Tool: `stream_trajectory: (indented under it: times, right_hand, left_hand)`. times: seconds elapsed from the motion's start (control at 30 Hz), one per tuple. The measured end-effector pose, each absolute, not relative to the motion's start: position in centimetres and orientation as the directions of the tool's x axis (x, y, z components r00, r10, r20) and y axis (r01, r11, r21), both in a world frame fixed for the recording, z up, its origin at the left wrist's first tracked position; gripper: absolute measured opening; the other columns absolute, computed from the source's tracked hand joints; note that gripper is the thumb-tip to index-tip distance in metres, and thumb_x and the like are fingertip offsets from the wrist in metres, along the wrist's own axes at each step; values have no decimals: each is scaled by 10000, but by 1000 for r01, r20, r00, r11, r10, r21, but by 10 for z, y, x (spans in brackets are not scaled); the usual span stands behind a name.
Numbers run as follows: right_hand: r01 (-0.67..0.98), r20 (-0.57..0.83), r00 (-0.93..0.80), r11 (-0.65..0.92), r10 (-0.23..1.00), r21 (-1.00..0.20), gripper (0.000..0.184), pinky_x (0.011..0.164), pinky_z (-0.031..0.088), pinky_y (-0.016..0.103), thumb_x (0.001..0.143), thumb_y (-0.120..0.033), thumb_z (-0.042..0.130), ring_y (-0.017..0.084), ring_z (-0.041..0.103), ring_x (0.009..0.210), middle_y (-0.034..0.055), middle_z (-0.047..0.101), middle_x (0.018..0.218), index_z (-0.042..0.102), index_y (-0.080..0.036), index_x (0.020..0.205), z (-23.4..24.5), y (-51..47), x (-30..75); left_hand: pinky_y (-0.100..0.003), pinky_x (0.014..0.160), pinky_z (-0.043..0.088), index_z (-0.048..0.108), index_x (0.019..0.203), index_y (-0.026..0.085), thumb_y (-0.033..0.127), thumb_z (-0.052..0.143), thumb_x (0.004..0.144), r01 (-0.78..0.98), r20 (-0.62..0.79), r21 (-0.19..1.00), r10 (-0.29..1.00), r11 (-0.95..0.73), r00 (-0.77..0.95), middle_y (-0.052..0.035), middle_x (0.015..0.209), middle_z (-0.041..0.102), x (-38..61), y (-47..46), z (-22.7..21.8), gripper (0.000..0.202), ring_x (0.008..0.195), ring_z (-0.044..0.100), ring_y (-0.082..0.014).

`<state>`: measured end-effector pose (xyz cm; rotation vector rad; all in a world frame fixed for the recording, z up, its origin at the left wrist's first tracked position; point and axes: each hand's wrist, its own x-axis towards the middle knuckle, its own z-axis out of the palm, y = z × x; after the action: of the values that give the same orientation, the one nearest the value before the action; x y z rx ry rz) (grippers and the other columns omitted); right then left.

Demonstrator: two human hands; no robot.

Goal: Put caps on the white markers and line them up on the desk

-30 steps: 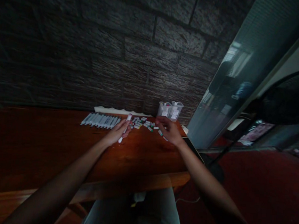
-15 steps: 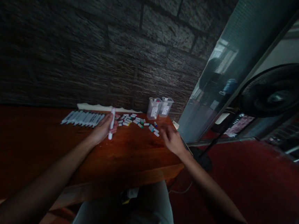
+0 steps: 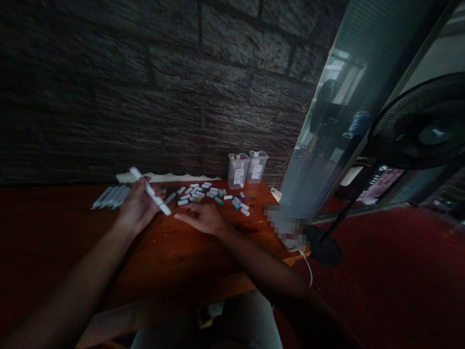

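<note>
Around the work, we see a brown wooden table (image 3: 193, 252) set against a dark wall of rough stone blocks (image 3: 220, 81), with a pale wavy-edged strip (image 3: 183, 179) lying along its back edge. Near the right corner stand two clear plastic bins with white labels (image 3: 238, 173), side by side. Short white cylindrical pieces with coloured ends (image 3: 218, 200) lie scattered in front of them, and a row of slim translucent pale tubes (image 3: 110, 197) lies to the left. Beyond the table's right end we find a black pedestal fan (image 3: 431, 132) before a tall glass panel (image 3: 330, 109).

Our left hand (image 3: 135, 208) has its fingers clamped on a slim white marker-like stick (image 3: 150, 191), held tilted above the table, its lower end pointing at our right hand (image 3: 206, 218). The right hand's thumb and fingers are apart, just beside the nearest short pieces; we cannot tell whether its fingertips touch any.

Our left hand hides the right part of the row, and its fingers cover some of the stick. A pixelated patch masks whatever lies at the table's right end, where a white cable (image 3: 309, 268) emerges. Dim light blurs the tubes' details, and the fan's right side runs out of view.
</note>
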<state>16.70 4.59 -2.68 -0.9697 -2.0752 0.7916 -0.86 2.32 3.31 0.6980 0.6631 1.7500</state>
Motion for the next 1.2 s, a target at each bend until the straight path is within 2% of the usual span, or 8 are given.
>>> stream_trajectory:
  times: [0.13,0.27,0.43,0.57,0.67,0.73,0.93,1.2]
  right_hand:
    - [225,369,-513,536,775,-814,378,704,513,250,807,-522,657,149,669,776,3,744,918,720,-224,1031,-30,33,172]
    - [204,330,-509,484,795,-851,337,487,478,242,869,-467,568,115,593,510,17,740,844,728,-204,1006,-30,36,166]
    - [129,361,-536,497,763,-858,292,593,515,271,828,-445,629,155,661,651,30,751,915,735,-216,975,-33,36,166]
    - [122,410,-506,533,759,-837,201,781,530,330,816,-364,630,197,690,814,32,758,913,737,-219,905,-34,36,164]
    - [130,405,-488,523,774,-843,209,756,536,342,812,-359,616,203,691,786,43,758,891,740,-215,900,-35,39,163]
    - [113,405,-467,507,786,-855,217,728,542,337,801,-366,628,201,689,767,47,759,881,742,-212,904,-36,40,163]
    - [53,306,-454,368,837,-928,323,503,504,248,733,-399,706,158,648,634,40,750,836,742,-206,990,-39,42,162]
    - [-12,329,-462,366,823,-931,319,503,479,215,738,-423,711,128,610,617,38,743,831,763,-184,942,-38,39,160]
  left_hand:
    - [-214,692,528,587,854,165,183,625,890,-635,153,722,958,-275,-241,7,755,665,4,18,27,55,689,626,-96]
    - [-253,761,523,577,915,155,204,702,833,-633,148,740,973,-228,-178,-51,893,715,4,21,19,157,711,656,-110]
    - [-280,778,504,590,943,161,237,725,812,-634,157,743,977,-215,-148,-73,957,712,-1,20,14,203,719,645,-124]
    - [-286,709,485,600,875,157,447,666,836,-704,158,697,987,-135,-32,-51,825,659,-1,15,20,300,686,601,-141]
    - [-302,660,471,564,733,160,739,515,796,-757,176,649,983,-76,52,-26,675,545,-4,10,26,584,607,526,-138]
    - [-300,633,460,504,633,170,818,446,764,-759,174,648,982,-62,68,-5,602,461,-6,7,29,663,564,476,-127]
    - [-299,597,443,385,535,194,777,436,795,-710,165,698,986,-91,35,21,521,354,-10,4,31,641,517,407,-119]
    - [-277,558,389,376,568,197,709,452,819,-746,234,644,972,-172,-22,33,508,324,-11,4,28,576,491,361,-111]
